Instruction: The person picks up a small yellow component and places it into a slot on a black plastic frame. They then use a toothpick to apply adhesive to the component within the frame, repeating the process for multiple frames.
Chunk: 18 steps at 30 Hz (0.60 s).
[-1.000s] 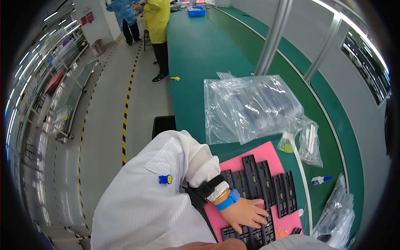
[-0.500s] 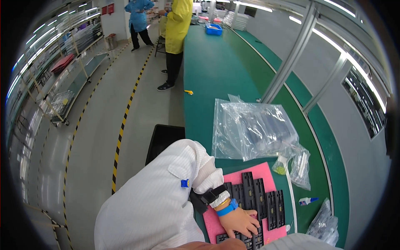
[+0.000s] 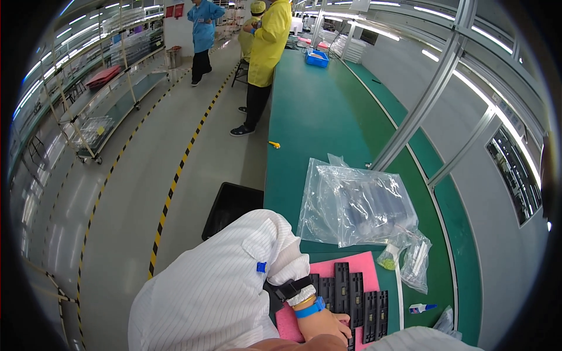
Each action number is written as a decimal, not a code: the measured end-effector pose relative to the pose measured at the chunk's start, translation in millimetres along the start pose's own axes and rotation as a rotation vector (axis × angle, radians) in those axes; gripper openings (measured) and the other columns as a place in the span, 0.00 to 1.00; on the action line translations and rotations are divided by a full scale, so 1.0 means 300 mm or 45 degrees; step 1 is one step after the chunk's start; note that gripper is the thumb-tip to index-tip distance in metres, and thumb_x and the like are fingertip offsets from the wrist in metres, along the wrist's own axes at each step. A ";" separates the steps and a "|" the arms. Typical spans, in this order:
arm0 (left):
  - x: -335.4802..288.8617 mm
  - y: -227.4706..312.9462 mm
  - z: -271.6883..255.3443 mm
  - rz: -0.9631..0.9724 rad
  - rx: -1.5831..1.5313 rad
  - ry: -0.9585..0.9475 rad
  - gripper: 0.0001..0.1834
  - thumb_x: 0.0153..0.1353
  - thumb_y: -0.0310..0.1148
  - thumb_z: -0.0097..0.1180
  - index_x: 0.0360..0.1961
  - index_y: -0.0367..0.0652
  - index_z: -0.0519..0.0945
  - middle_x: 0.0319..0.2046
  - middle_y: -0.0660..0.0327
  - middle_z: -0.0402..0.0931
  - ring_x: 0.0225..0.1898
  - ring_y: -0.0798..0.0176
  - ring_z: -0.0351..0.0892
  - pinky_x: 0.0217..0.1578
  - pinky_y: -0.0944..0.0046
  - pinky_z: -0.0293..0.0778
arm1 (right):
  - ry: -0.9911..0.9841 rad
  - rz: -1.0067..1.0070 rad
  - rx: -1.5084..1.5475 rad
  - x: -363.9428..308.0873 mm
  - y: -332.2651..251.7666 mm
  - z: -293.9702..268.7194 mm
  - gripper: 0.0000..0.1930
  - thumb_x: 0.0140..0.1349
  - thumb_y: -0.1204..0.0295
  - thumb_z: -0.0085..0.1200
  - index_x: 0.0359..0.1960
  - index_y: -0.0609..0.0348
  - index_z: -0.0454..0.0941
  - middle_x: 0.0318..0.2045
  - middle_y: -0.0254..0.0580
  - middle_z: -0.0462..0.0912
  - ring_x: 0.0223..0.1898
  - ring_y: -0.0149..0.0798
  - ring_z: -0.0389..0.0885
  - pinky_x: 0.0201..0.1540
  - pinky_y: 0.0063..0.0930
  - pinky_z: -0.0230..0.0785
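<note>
Head cam: L hand [image 3: 328,325] at blk strips [image 3: 356,295], grip unclear; bottle [image 3: 419,308] print too small.

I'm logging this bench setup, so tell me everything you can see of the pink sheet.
The pink sheet lies flat on the green bench, matte, foam-like, with straight edges and a far-right corner showing. Black slotted strips lie on it, hiding much of it; pink shows beyond their far ends and beside the left hand. Its near edge isn't visible. I can't tell whether the hand touches it.
</note>
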<state>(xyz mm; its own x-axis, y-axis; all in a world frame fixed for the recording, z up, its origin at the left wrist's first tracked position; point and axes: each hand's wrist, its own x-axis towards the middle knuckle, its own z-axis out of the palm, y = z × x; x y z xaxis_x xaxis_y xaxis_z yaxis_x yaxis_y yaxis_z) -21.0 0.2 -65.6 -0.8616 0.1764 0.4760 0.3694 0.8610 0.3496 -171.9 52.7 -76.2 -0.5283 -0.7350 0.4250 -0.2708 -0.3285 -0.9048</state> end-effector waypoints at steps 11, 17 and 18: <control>0.000 0.027 -0.007 0.004 -0.115 -0.106 0.37 0.66 0.55 0.63 0.67 0.39 0.76 0.70 0.46 0.69 0.74 0.37 0.63 0.64 0.23 0.57 | 0.147 0.096 -0.167 -0.096 -0.034 -0.161 0.08 0.75 0.73 0.61 0.36 0.61 0.79 0.27 0.31 0.77 0.26 0.26 0.70 0.33 0.22 0.64; -0.016 0.066 -0.110 -0.142 0.071 -0.227 0.39 0.67 0.56 0.63 0.72 0.44 0.74 0.78 0.54 0.64 0.79 0.49 0.60 0.67 0.33 0.60 | 0.458 0.238 -0.511 -0.345 -0.431 -0.379 0.09 0.74 0.76 0.61 0.33 0.61 0.78 0.26 0.30 0.74 0.26 0.25 0.69 0.31 0.22 0.60; -0.010 0.061 -0.122 -0.168 0.099 -0.249 0.39 0.66 0.56 0.63 0.72 0.45 0.74 0.78 0.55 0.64 0.79 0.51 0.60 0.67 0.35 0.60 | 0.421 0.212 -0.552 -0.311 -0.452 -0.397 0.09 0.73 0.77 0.62 0.32 0.62 0.78 0.26 0.30 0.74 0.27 0.25 0.69 0.30 0.23 0.59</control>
<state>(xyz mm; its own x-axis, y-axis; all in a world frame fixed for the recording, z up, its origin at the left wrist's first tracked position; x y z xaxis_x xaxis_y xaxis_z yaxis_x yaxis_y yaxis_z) 1.2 -2.0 -31.0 -0.9543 0.1428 0.2625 0.2282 0.9154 0.3316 -181.7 236.5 9.9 -0.7972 -0.5083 0.3257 -0.4307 0.1008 -0.8968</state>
